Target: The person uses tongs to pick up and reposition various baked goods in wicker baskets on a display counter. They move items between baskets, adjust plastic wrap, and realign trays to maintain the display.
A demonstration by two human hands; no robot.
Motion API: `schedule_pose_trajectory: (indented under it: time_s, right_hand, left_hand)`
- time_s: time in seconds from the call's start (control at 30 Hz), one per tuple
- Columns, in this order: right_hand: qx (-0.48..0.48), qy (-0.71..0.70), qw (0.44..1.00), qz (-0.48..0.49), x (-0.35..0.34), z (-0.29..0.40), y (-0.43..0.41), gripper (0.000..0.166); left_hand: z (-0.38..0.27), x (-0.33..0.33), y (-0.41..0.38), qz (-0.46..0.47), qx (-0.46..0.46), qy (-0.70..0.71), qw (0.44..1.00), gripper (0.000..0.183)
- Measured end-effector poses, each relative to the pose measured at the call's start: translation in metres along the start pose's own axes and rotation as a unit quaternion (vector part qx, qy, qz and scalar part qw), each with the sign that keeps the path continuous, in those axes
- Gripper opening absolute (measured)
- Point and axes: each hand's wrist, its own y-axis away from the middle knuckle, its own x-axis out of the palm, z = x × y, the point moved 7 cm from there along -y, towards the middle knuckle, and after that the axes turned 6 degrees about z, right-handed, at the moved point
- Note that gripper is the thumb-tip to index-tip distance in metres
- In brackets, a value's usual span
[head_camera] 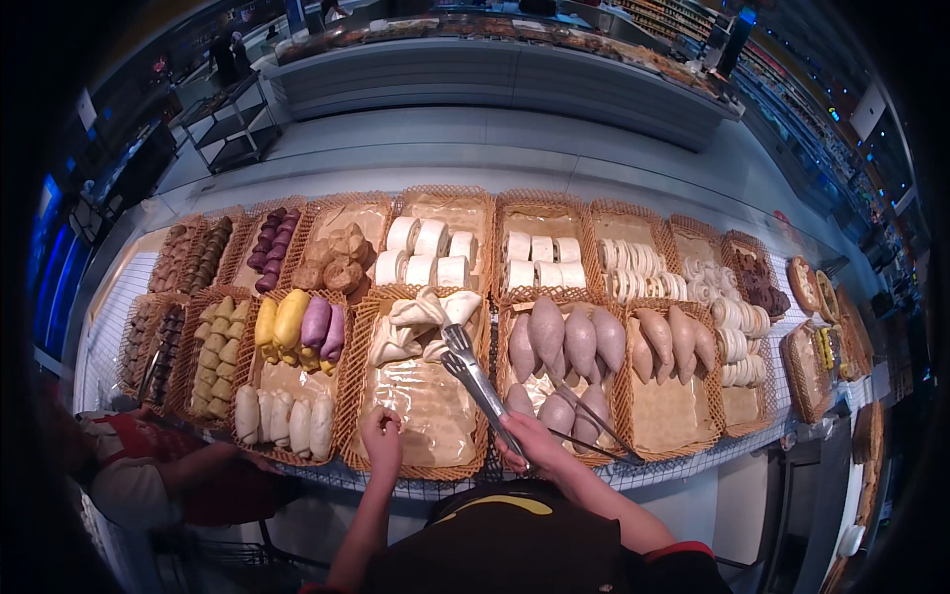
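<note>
My right hand [536,445] is closed around the handle end of metal serving tongs [481,387]. The tongs slant up and left, their slotted tips at a heap of folded white buns [427,323]. These buns sit at the far end of a woven basket [479,438] lined with clear film over brown paper. My left hand [383,434] hovers over the near left part of that basket, fingers curled, with nothing seen in it. To the right, a second pair of tongs [594,417] lies across a basket of purple-grey, sweet-potato-shaped buns [549,330].
More baskets hold white rolls [421,252], round brown buns [338,260], yellow buns [289,315] and tan pointed buns [672,341]. A co-worker in a red apron [159,445] stands at the left. A clear panel edges the display's far side; beyond are a cart [230,126] and a counter [475,78].
</note>
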Motion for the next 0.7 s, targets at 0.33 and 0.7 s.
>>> schedule_pose_trajectory:
  time_s: [0.33,0.7]
  right_hand:
    - [0.003,0.047,0.999,-0.023,0.035,0.045,-0.073,0.030]
    - [-0.025,0.042,0.998,-0.027,0.035,0.037,-0.125,0.018]
  left_hand:
    - [0.001,0.009,-0.055,-0.022,0.052,-0.048,0.997,0.019]
    - [0.000,0.001,-0.032,-0.031,0.036,-0.027,0.999,0.028]
